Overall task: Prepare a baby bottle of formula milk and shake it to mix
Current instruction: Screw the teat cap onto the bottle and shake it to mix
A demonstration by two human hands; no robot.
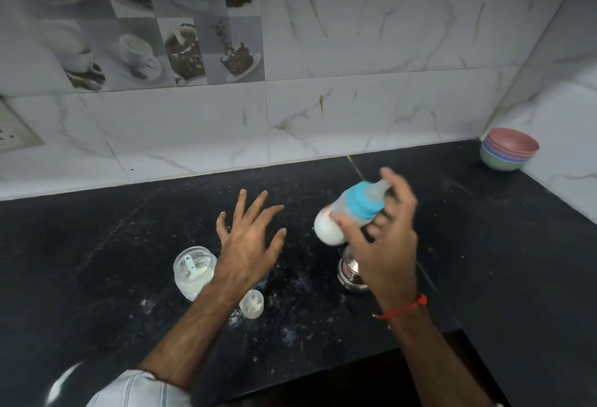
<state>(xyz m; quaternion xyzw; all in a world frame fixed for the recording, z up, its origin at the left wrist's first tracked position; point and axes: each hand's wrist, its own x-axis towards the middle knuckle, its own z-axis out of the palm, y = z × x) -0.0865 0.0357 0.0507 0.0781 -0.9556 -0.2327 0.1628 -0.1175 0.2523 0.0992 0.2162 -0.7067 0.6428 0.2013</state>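
My right hand (387, 238) grips a baby bottle (350, 209) with a blue collar, tilted on its side above the black counter, its teat end toward the wall and its white milk-filled base toward the left. The bottle and fingers look motion-blurred. My left hand (250, 238) hovers over the counter with fingers spread, holding nothing. Below its wrist stands a clear formula jar (193, 272) with white powder and a pale green scoop inside. A small clear cap (251, 304) lies on the counter near my left forearm.
A steel container (350, 272) stands under my right wrist. Stacked coloured bowls (508, 153) sit in the back right corner. White powder is scattered on the counter (97, 261). Tiled walls close the back and right sides. The counter's front edge steps inward at the lower right.
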